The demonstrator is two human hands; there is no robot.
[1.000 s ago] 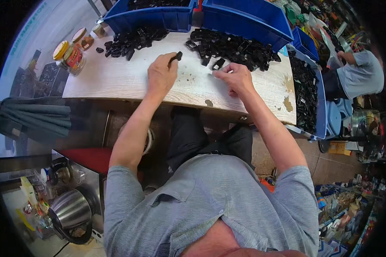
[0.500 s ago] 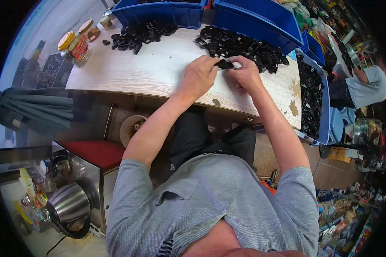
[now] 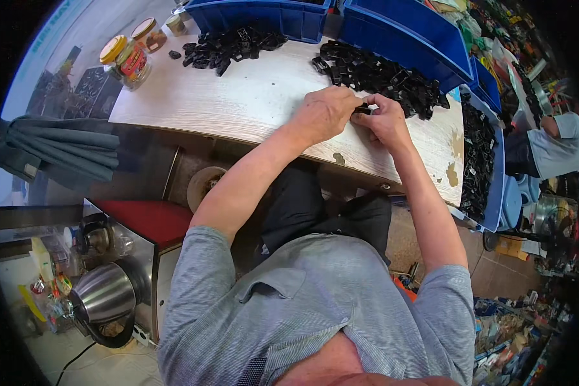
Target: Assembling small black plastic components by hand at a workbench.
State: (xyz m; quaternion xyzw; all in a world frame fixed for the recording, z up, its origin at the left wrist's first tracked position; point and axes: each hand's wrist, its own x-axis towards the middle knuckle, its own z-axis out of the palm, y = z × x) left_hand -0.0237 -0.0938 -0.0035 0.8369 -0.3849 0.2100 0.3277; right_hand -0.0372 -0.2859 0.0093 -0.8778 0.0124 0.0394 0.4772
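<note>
Over the white table [image 3: 225, 106], both my hands meet at one small black plastic part [image 3: 363, 109]. My left hand [image 3: 330, 110] is closed, its fingertips against the part's left side and largely hidden behind the back of the hand. With thumb and forefinger my right hand [image 3: 387, 121] pinches the same part from the right. Just beyond my hands spreads a pile of black plastic parts [image 3: 386, 74]. A smaller pile of similar black parts [image 3: 235, 46] lies farther left. The exact shape of the held part is too small to make out.
Two blue bins [image 3: 408, 42] [image 3: 260, 19] stand along the table's far edge. At the right side a blue crate [image 3: 495, 180] holds many black parts. Lidded jars [image 3: 132, 67] stand at the far left. A steel kettle [image 3: 106, 293] is at lower left; another person [image 3: 556, 145] is at right.
My left hand has turned over the black part and covers more of it; my hands are closer together. The whole view has shifted slightly, moving the table right and down.
</note>
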